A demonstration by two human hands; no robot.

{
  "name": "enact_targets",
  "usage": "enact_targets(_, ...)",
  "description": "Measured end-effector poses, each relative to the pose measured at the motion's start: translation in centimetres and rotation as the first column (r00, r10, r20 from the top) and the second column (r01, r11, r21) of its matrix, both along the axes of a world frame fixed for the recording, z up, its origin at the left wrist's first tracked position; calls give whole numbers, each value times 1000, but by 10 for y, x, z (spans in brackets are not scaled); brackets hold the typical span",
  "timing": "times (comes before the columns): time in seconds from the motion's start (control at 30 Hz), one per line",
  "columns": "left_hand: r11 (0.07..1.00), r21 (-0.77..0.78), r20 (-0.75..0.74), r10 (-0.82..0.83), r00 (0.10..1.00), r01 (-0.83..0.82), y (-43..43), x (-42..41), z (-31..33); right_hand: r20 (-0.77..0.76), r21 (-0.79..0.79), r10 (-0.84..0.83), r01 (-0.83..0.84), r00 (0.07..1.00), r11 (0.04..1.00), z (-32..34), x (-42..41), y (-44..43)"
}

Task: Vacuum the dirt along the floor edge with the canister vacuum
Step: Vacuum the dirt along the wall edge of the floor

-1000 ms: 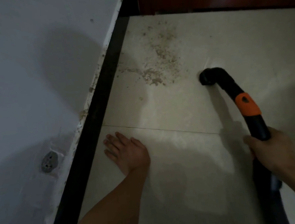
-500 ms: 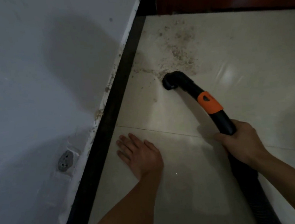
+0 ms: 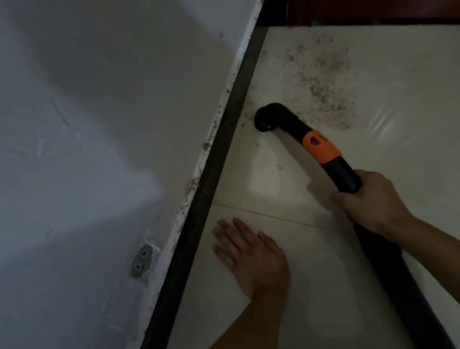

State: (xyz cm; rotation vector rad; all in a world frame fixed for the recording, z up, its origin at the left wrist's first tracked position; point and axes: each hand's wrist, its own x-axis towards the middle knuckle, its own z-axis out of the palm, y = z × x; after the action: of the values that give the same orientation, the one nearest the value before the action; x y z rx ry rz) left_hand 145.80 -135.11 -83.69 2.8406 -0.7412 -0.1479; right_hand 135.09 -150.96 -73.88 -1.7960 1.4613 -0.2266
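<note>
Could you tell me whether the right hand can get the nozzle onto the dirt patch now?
Probably yes: the right hand grips the hose, the nozzle sits beside the dirt patch, and only bare tile lies between them.

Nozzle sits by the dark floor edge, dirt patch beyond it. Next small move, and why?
Probably sweep the nozzle forward and right into the dirt patch. The right hand grips the black tube behind the orange collar, the nozzle sits beside the dark edge strip, and most visible grit lies just beyond it.
</note>
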Motion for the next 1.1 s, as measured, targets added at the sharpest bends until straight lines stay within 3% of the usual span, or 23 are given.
enact_targets(0.3,1000,4,-17,-2,1000,2,0,4,-1,77,89,13,-20,997,996,9,49,-13)
enact_targets(0.43,1000,-9,-7,-3,1000,3,1,5,-3,-22,97,124,-121,992,988,31,4,1)
enact_targets(0.63,1000,-29,-13,-4,1000,4,0,4,-2,-48,75,-17,20,999,997,28,-59,41)
enact_targets(0.8,1000,-30,-29,4,1000,-5,0,2,-1,55,126,13,-20,998,992,12,-29,43)
enact_targets(0.97,1000,-23,-66,-15,998,14,-2,3,2,312,312,-171,69,935,947,26,9,26)
enact_targets(1.1,999,12,-85,-35,996,36,0,5,2,367,288,-138,28,920,957,46,24,19)
